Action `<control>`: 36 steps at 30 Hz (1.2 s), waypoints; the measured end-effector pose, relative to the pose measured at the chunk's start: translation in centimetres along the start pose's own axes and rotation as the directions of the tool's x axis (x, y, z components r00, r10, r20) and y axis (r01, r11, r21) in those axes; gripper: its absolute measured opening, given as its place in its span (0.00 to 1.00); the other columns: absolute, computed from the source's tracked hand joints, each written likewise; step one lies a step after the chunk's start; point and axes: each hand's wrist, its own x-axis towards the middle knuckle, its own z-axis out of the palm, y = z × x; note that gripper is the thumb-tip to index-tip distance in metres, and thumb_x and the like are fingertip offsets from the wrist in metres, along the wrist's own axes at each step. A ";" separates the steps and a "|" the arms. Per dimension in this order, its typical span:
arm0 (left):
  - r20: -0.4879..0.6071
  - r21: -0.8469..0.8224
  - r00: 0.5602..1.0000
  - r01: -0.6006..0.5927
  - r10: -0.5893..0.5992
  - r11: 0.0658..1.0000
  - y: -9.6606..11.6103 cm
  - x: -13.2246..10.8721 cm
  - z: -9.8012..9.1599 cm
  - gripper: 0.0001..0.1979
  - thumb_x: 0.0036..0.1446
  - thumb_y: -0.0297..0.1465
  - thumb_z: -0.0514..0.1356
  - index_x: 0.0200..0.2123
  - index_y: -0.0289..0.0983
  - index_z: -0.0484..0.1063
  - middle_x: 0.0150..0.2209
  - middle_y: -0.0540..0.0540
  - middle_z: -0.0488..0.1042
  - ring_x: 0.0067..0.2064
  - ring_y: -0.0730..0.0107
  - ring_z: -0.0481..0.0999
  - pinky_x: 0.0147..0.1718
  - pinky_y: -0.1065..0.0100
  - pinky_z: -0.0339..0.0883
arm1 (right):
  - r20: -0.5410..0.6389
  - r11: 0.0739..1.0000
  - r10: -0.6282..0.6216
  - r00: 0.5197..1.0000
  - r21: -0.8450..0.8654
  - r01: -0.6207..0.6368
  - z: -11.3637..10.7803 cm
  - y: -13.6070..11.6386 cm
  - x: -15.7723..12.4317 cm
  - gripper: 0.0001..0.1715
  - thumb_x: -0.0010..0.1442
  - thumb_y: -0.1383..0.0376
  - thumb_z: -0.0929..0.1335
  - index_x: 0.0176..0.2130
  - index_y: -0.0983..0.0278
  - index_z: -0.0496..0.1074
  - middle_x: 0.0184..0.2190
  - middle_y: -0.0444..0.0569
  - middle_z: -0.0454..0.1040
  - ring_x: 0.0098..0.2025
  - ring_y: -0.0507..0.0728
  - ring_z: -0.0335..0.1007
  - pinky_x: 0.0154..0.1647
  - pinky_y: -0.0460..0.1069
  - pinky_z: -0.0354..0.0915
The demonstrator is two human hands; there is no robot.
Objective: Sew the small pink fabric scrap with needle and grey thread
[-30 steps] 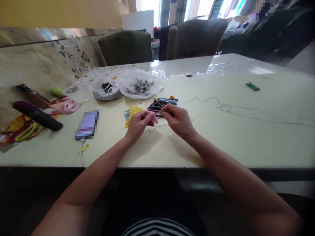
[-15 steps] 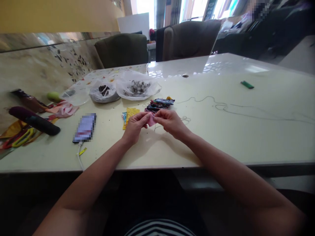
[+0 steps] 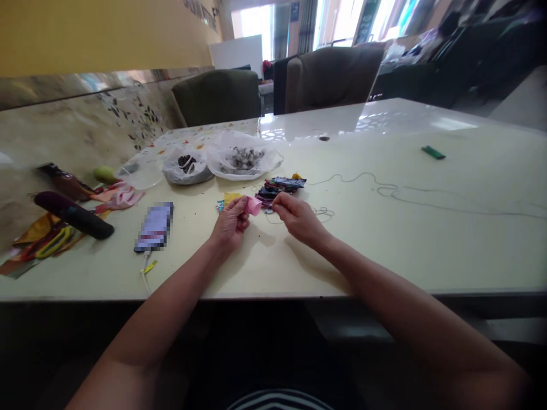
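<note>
Cloth is clamped in left hand, left of the packets; right hand, before them, has fingertips together, on what I cannot tell. Slack thread beside them could tangle.

Dark banner by the windows: letters, too blurred to read
Blue sign farther left: pale marks, illegible
Phone toward the table's front left corner: screen pixelated, unreadable
Yellow cable tag near the front edge: any print too small
Readable text: none
</note>
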 end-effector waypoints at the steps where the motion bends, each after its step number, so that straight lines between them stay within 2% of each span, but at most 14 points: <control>1: -0.004 -0.003 1.000 0.008 -0.008 1.000 0.0 0.0 0.1 0.21 0.44 0.40 0.77 0.34 0.37 0.72 0.25 0.55 0.69 0.21 0.84 0.62 0.16 0.79 0.52 | 0.008 0.999 -0.025 1.000 -0.047 0.025 0.0 -0.1 0.0 0.10 0.66 0.62 0.63 0.32 0.61 0.64 0.25 0.43 0.65 0.28 0.52 0.59 0.31 0.48 0.55; 3: -0.024 -0.014 1.000 0.018 -0.018 1.000 0.1 0.0 0.2 0.22 0.43 0.39 0.77 0.34 0.37 0.72 0.25 0.55 0.70 0.21 0.84 0.62 0.15 0.80 0.51 | 0.005 0.989 -0.018 1.000 -0.148 0.018 -0.1 0.1 0.0 0.10 0.67 0.63 0.62 0.33 0.61 0.65 0.26 0.44 0.68 0.29 0.53 0.61 0.33 0.49 0.56; 6: -0.065 -0.073 0.997 0.028 -0.033 0.997 0.2 0.0 0.3 0.22 0.41 0.37 0.78 0.33 0.37 0.71 0.25 0.55 0.70 0.20 0.86 0.60 0.15 0.80 0.48 | -0.010 0.933 0.081 0.997 -0.351 -0.079 -0.4 0.7 0.4 0.09 0.66 0.65 0.64 0.32 0.62 0.68 0.28 0.48 0.71 0.32 0.56 0.64 0.35 0.51 0.57; 9: -0.073 -0.100 0.996 0.050 -0.057 0.994 0.2 -0.1 0.5 0.23 0.39 0.36 0.79 0.32 0.36 0.71 0.24 0.56 0.68 0.20 0.86 0.58 0.14 0.80 0.46 | -0.059 0.899 0.045 0.997 -0.432 -0.066 -0.3 0.9 0.6 0.03 0.58 0.65 0.71 0.34 0.63 0.73 0.40 0.56 0.75 0.42 0.61 0.69 0.43 0.54 0.62; 11: -0.049 -0.088 0.997 0.058 -0.062 0.994 0.2 -0.4 0.7 0.22 0.39 0.36 0.79 0.32 0.36 0.72 0.23 0.56 0.68 0.20 0.85 0.58 0.15 0.80 0.46 | -0.098 0.957 0.031 0.995 -0.283 -0.058 0.0 0.6 0.5 0.14 0.55 0.64 0.73 0.43 0.64 0.76 0.46 0.57 0.75 0.42 0.60 0.70 0.43 0.53 0.64; 12: -0.031 -0.084 0.997 0.063 -0.066 0.994 0.2 -0.6 0.8 0.22 0.38 0.36 0.79 0.31 0.36 0.72 0.23 0.56 0.67 0.20 0.85 0.59 0.15 0.80 0.47 | -0.067 0.986 0.069 0.995 -0.148 -0.079 0.1 0.3 0.4 0.18 0.56 0.63 0.73 0.46 0.64 0.75 0.46 0.56 0.76 0.38 0.57 0.70 0.40 0.52 0.65; 14: -0.001 -0.089 0.997 0.078 -0.078 0.993 0.1 -0.9 1.1 0.23 0.36 0.36 0.80 0.30 0.36 0.72 0.23 0.56 0.68 0.21 0.84 0.60 0.16 0.80 0.49 | 0.086 0.978 0.163 0.983 0.116 -0.172 0.3 -0.2 0.1 0.18 0.58 0.59 0.71 0.46 0.65 0.75 0.35 0.50 0.76 0.27 0.51 0.64 0.29 0.48 0.61; 16: -0.005 -0.096 0.997 0.074 -0.075 0.993 0.2 -1.1 1.2 0.23 0.35 0.35 0.80 0.30 0.36 0.73 0.23 0.56 0.68 0.21 0.84 0.61 0.16 0.80 0.50 | 0.182 0.937 0.209 0.961 0.244 -0.250 0.4 -0.5 0.0 0.16 0.60 0.55 0.69 0.38 0.66 0.76 0.23 0.42 0.68 0.20 0.48 0.55 0.22 0.45 0.53; 18: -0.036 -0.092 0.998 0.044 -0.047 0.995 0.2 -1.2 1.3 0.22 0.37 0.35 0.79 0.30 0.35 0.73 0.23 0.56 0.68 0.21 0.84 0.60 0.16 0.80 0.48 | 0.149 0.927 0.227 0.962 0.269 -0.260 0.2 -0.5 -0.1 0.16 0.60 0.55 0.69 0.31 0.66 0.74 0.18 0.38 0.60 0.19 0.46 0.50 0.20 0.45 0.48; 20: -0.069 -0.086 0.998 0.006 -0.012 0.996 0.2 -1.3 1.4 0.20 0.39 0.35 0.79 0.30 0.35 0.73 0.22 0.56 0.67 0.21 0.84 0.58 0.16 0.79 0.46 | 0.101 0.928 0.233 0.967 0.276 -0.252 0.1 -0.4 0.0 0.16 0.59 0.55 0.69 0.30 0.66 0.73 0.17 0.37 0.57 0.19 0.46 0.49 0.20 0.45 0.47; 25: -0.046 -0.012 0.998 -0.037 0.037 0.999 -0.3 -1.5 1.5 0.20 0.40 0.39 0.78 0.29 0.34 0.74 0.21 0.55 0.67 0.20 0.83 0.57 0.17 0.78 0.46 | 0.041 0.920 0.258 0.965 0.294 -0.258 0.1 0.2 0.1 0.21 0.59 0.50 0.71 0.37 0.66 0.77 0.17 0.37 0.58 0.19 0.47 0.51 0.20 0.45 0.49; 28: 0.022 0.064 0.999 -0.051 0.050 0.997 -0.6 -1.8 1.6 0.22 0.41 0.43 0.77 0.30 0.33 0.76 0.20 0.54 0.67 0.20 0.83 0.55 0.18 0.77 0.45 | 0.097 0.886 0.315 0.944 0.326 -0.330 0.0 0.3 0.1 0.22 0.55 0.49 0.74 0.34 0.66 0.77 0.18 0.37 0.59 0.19 0.46 0.50 0.19 0.45 0.46; 31: 0.038 0.092 0.998 -0.051 0.048 0.994 -0.7 -1.9 1.7 0.22 0.43 0.44 0.76 0.31 0.33 0.77 0.18 0.56 0.63 0.20 0.83 0.54 0.17 0.77 0.45 | 0.143 0.804 0.380 0.914 0.439 -0.402 -0.2 0.1 0.0 0.21 0.52 0.50 0.76 0.28 0.65 0.72 0.16 0.36 0.56 0.18 0.45 0.47 0.18 0.44 0.45; 36: 0.057 -0.039 0.997 0.046 -0.044 0.998 -1.0 -2.0 2.0 0.29 0.51 0.54 0.69 0.42 0.33 0.79 0.30 0.47 0.75 0.24 0.77 0.68 0.17 0.76 0.54 | 0.099 0.723 0.407 0.908 0.573 -0.387 -0.8 -0.2 -0.1 0.21 0.51 0.52 0.77 0.27 0.64 0.71 0.15 0.36 0.58 0.17 0.45 0.49 0.18 0.43 0.46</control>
